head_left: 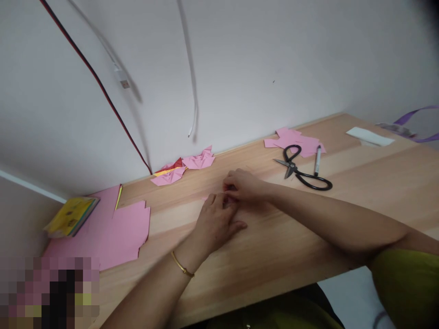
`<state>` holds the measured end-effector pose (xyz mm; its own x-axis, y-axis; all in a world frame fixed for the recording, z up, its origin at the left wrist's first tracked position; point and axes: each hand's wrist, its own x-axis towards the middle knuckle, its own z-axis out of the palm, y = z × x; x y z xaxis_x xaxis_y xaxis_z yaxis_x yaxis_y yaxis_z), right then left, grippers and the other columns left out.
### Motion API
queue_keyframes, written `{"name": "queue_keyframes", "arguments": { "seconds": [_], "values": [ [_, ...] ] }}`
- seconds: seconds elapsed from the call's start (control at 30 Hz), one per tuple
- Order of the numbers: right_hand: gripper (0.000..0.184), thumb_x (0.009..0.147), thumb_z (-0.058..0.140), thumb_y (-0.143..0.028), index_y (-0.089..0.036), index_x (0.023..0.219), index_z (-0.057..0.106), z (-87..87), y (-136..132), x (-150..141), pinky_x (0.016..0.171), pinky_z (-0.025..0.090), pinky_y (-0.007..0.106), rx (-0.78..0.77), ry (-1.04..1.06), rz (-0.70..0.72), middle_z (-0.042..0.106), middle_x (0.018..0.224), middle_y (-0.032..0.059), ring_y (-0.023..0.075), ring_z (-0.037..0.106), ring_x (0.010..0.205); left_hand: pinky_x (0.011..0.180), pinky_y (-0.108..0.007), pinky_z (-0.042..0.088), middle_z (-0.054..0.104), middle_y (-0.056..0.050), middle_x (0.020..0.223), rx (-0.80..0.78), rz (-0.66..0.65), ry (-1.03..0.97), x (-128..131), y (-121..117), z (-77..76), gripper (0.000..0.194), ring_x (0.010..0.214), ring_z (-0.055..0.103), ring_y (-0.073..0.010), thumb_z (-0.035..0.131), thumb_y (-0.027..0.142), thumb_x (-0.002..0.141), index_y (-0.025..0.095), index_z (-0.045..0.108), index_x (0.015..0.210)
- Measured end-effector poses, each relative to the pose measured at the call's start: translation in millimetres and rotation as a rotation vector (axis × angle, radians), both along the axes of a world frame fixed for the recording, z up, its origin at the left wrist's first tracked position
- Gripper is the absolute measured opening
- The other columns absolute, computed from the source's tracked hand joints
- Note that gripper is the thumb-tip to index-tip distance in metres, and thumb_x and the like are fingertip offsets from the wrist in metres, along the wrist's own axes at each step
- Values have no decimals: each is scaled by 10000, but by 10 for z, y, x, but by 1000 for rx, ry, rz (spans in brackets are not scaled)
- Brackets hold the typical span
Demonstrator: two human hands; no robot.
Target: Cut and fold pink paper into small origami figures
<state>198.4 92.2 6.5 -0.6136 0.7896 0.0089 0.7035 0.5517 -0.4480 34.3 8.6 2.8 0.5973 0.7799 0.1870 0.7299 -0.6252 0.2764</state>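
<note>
Pale wall [233, 59] behind a wooden table [274, 249], black-and-red cord [92, 71] slanting down it, two white cables [120, 76] hanging to its right, yellow book-shaped pack [70, 215] far left, purple strap [409, 114] far right.

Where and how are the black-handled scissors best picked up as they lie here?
Probably by the near rim of the nearer handle loop, coming from the person's right: the scissors lie spread open, their blades pointing left, and a marker lies close to the loop's far side.
</note>
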Motion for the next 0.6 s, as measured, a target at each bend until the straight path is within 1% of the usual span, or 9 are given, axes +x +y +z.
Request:
{"name": "queue_keyframes", "arguments": {
  "seconds": [0.07, 0.13, 0.2, 0.3, 0.43, 0.53, 0.6],
  "values": [
    [121, 773, 593, -297, -203, 804, 662, 1, -10, 6, 748, 335, 292, 14, 13, 14, 611, 894, 69, 199, 508, 849, 869, -442, 427, 541, -136, 1120, -16, 25, -44, -19, -12, -4, 448, 1012, 468, -268, 612, 437, 781, 164, 570, 1133],
    [122, 785, 587, -300, -203, 812, 655, 6, -19, 12, 755, 330, 293, 24, 27, 20, 609, 897, 67, 199, 505, 853, 866, -439, 434, 550, -131, 1096, -9, 53, -74, -34, -38, 0, 338, 1016, 476, -259, 582, 347, 817, 156, 570, 1096],
    [124, 800, 574, -295, -202, 823, 653, 13, -27, 15, 759, 325, 297, 27, 30, 20, 607, 903, 67, 199, 501, 852, 854, -443, 437, 559, -122, 1052, 6, 65, -60, -41, -69, 17, 257, 998, 484, -256, 574, 310, 823, 155, 585, 1028],
    [125, 821, 558, -280, -194, 846, 645, 16, -35, 11, 773, 318, 302, 30, 22, 23, 604, 923, 71, 196, 496, 857, 820, -449, 442, 569, -117, 1006, 20, 110, 3, -44, -100, 57, 254, 951, 492, -257, 589, 339, 812, 151, 596, 983],
    [135, 851, 526, -280, -198, 863, 632, -3, -31, -1, 800, 291, 322, 70, 50, 67, 603, 941, 63, 208, 490, 921, 773, -431, 448, 567, -107, 920, 17, 182, 67, -63, -102, 91, 233, 885, 497, -248, 567, 362, 824, 149, 608, 910],
    [144, 855, 521, -294, -202, 879, 628, -19, -11, 5, 805, 275, 330, 88, 76, 101, 604, 946, 59, 211, 485, 941, 758, -415, 451, 558, -102, 901, 19, 205, 86, -83, -94, 89, 225, 871, 497, -242, 559, 359, 830, 150, 609, 895],
    [133, 847, 517, -273, -197, 886, 619, -13, 8, 18, 800, 274, 325, 90, 98, 84, 604, 944, 54, 200, 491, 925, 744, -408, 448, 555, -98, 883, 17, 206, 107, -93, -89, 85, 216, 853, 497, -238, 558, 360, 830, 153, 609, 860]
  ]
}}
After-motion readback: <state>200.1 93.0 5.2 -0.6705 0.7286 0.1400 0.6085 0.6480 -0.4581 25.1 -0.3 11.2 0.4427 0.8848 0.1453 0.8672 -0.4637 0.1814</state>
